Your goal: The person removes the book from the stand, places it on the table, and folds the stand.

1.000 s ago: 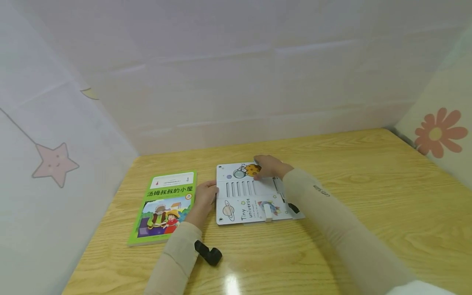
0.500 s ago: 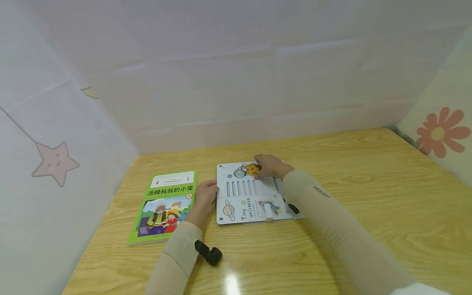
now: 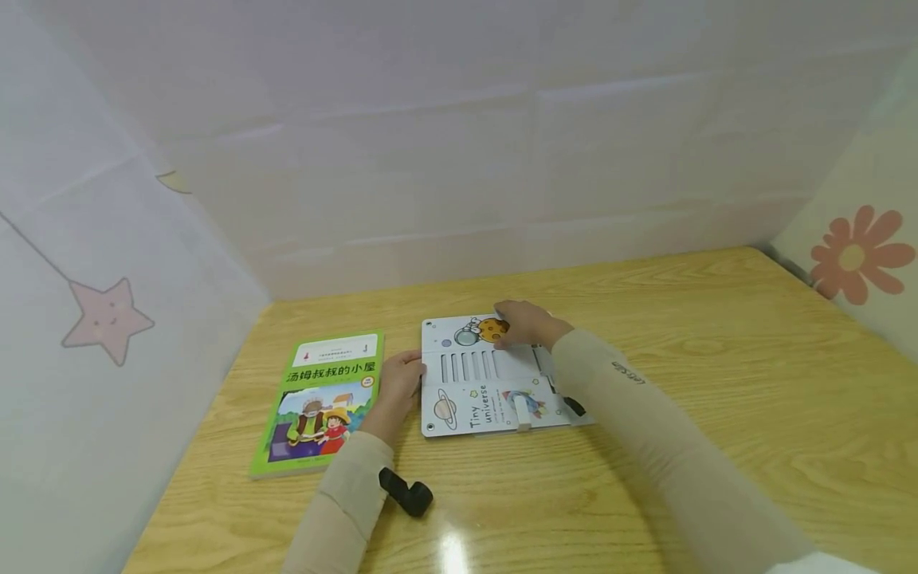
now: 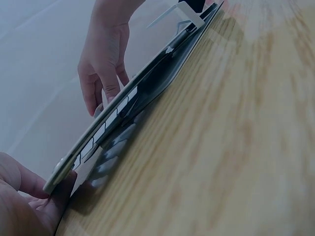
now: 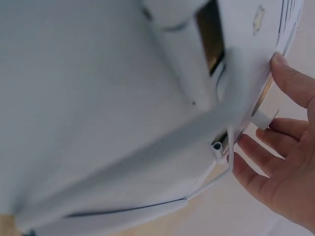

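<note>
A white folding book stand (image 3: 511,375) lies near the middle of the table, printed with an astronaut, a ringed planet and "Tiny universe", with a row of slots across its panel. My left hand (image 3: 398,381) pinches its left edge, thumb above and fingers beneath. In the left wrist view the panel (image 4: 106,113) is slightly raised at that edge, with a dark gap under it. My right hand (image 3: 529,324) grips the far right part, thumb on the printed face and fingers behind the edge. A white clip (image 3: 522,414) sits on the near edge.
A green-bordered children's book (image 3: 315,406) lies flat to the left, close to my left forearm. Black wrist mounts (image 3: 406,493) stick out from my sleeves. A pale cloth wall (image 3: 430,159) rises behind the wooden table (image 3: 545,510).
</note>
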Demonstrator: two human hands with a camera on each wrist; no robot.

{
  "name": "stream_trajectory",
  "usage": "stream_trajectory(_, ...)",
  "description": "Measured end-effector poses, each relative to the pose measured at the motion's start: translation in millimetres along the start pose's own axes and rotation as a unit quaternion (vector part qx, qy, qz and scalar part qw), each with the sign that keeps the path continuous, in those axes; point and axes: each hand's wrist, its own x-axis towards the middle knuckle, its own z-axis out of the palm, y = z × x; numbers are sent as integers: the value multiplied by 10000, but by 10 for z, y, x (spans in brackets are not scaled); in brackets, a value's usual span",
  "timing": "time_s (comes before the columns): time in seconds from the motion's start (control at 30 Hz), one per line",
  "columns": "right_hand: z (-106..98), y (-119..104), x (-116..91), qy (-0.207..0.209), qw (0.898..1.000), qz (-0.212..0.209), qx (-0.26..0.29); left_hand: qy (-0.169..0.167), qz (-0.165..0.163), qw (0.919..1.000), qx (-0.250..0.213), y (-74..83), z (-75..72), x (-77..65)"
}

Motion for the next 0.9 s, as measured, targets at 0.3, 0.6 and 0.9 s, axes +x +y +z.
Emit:
stream_trajectory(0.3, 17, -29, -62, 129, 9996, -212, -116, -120, 4, 9997, 203, 40, -34, -16)
stream_trajectory(0.6, -92, -175, -227, 181, 9975, -612, -318, -36, 249, 9961, 849, 150, -118, -26)
stream_trajectory(0.9, -348, -268, -502, 461, 9912, -1206, -295, -295, 1532, 9739, 1648, 439, -175, -103)
